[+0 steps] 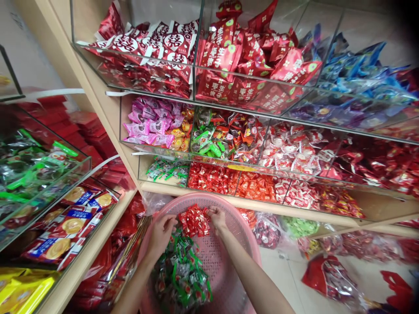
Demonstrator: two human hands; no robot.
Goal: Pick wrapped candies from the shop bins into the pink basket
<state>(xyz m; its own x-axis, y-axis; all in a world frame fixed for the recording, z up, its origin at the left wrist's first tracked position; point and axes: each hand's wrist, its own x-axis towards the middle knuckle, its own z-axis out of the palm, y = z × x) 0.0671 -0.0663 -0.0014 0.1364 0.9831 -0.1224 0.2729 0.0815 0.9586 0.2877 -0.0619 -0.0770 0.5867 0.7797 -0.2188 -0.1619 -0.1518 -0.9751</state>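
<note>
A round pink plastic basket with a perforated bottom stands below the shelves. Inside it, small red-wrapped candies form a heap at the far side. Nearer to me lie green-and-clear wrapped sweets. My left hand is over the basket's left side, beside the red heap, with its fingers curled in. On the heap's other side is my right hand, fingertips pinched together close to the red candies. Whatever either hand may hold is too small or hidden to make out.
Clear-fronted shelf bins with red candies, green packets and larger red packets rise behind the basket. Another shelf with biscuit packs flanks the left. Bagged sweets lie on the floor at right.
</note>
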